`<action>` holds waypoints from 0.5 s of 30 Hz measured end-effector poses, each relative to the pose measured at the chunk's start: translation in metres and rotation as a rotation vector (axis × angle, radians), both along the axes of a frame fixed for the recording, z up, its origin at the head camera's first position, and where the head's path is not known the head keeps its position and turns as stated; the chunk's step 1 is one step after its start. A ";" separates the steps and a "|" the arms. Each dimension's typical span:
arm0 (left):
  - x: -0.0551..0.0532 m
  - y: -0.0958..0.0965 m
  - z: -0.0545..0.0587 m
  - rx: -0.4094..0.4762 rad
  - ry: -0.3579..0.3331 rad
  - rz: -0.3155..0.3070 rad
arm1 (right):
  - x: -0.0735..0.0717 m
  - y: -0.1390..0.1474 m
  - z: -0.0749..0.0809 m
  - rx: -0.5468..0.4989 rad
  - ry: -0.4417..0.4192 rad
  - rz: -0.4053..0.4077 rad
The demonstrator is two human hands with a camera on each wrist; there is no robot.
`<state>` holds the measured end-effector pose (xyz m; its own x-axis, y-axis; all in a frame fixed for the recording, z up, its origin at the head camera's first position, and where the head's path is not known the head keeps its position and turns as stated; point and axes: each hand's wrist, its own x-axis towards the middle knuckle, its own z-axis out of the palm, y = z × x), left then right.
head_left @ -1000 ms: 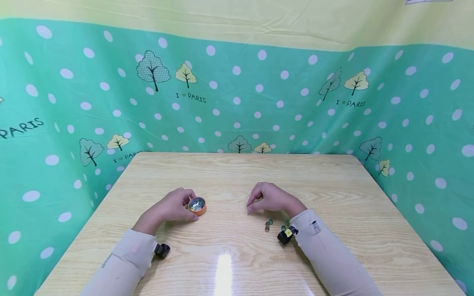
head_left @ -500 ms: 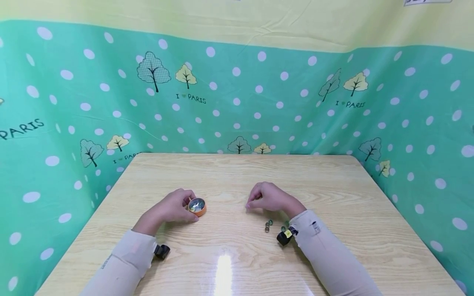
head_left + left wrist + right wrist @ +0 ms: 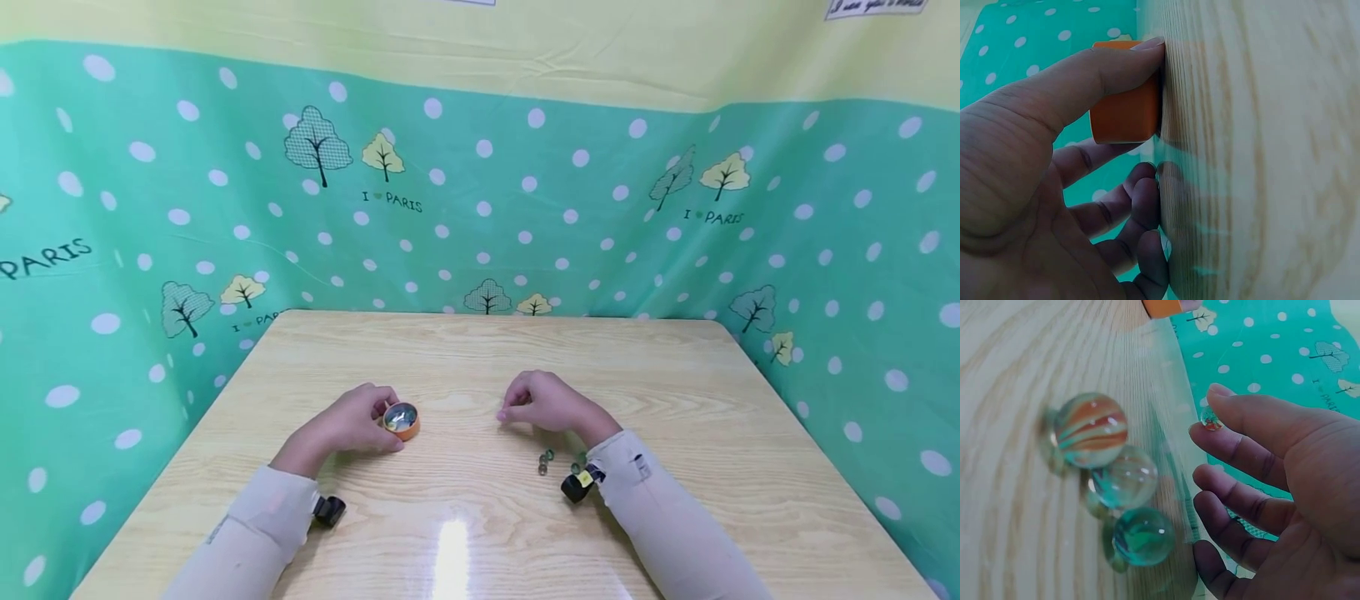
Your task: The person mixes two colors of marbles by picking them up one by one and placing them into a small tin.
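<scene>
Curtain (image 3: 487, 242): green, spotted, standing beyond both hands.
Desk (image 3: 465, 358): wood-grained, beneath both hands.
Left hand (image 3: 356, 419): grasping the cup between thumb and finger.
Right hand (image 3: 551, 402): pinching one marble between thumb and fingertip, other fingers loosely bent.
Cup (image 3: 408, 432): orange, upright, at the left hand's fingertips, mouth up; contents glint, not resolved.
Loose marbles (image 3: 1091, 431): three grouped on the near side of the right hand, orange-streaked, pale and green; two more by its wrist.
Pinched marble (image 3: 1210, 419): glass, orange-red inside, at the right hand's tips.
Risks, judged: a low sweep of the right wrist might scatter the loose marbles; a slack pinch on smooth glass might drop the held one.
Room: open wood between the hands; far edge well beyond both, side edges well apart.
</scene>
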<state>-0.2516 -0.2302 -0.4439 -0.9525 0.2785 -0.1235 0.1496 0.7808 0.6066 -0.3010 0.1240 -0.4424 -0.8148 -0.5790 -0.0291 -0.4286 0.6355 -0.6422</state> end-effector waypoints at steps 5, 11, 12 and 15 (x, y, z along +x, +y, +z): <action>0.001 0.002 0.001 0.000 0.001 -0.005 | 0.001 -0.001 0.000 -0.016 0.000 -0.007; 0.002 0.003 0.003 0.002 0.003 -0.005 | 0.002 -0.005 0.003 -0.026 0.016 0.001; 0.002 0.003 0.003 0.001 0.003 -0.004 | 0.002 -0.005 0.004 -0.026 0.017 0.001; 0.003 0.003 0.004 -0.003 0.001 0.001 | 0.003 -0.007 0.005 -0.024 0.018 0.000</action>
<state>-0.2490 -0.2268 -0.4403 -0.9529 0.2770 -0.1237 0.1491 0.7828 0.6041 -0.2982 0.1168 -0.4372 -0.8153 -0.5790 -0.0006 -0.4400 0.6203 -0.6493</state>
